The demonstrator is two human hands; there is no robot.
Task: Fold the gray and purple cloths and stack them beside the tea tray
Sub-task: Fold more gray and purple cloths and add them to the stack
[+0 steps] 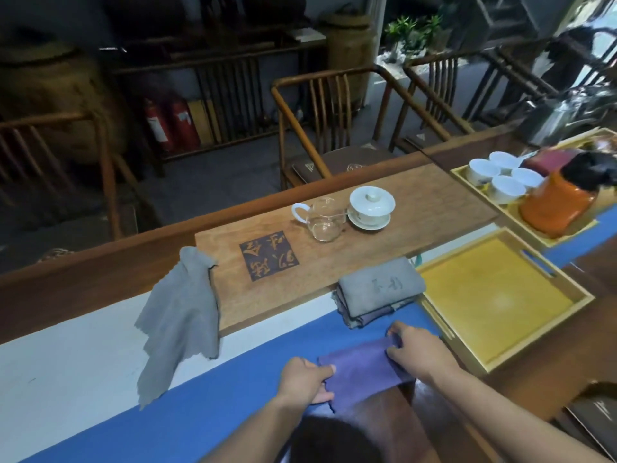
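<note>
Left hand [305, 379] grip: pinching purple cloth [360, 372] edge | right hand [415, 349] grip: pinching its opposite end

Dim indoor light up in the frame's upper left, where the dark wooden shelving [213, 71] sinks into murk. Daylight pours in at the upper right, blowing out detail. A soft glare spot sits on the yellow wooden tray [500, 295]. Edges bow and smear, especially right.
</note>
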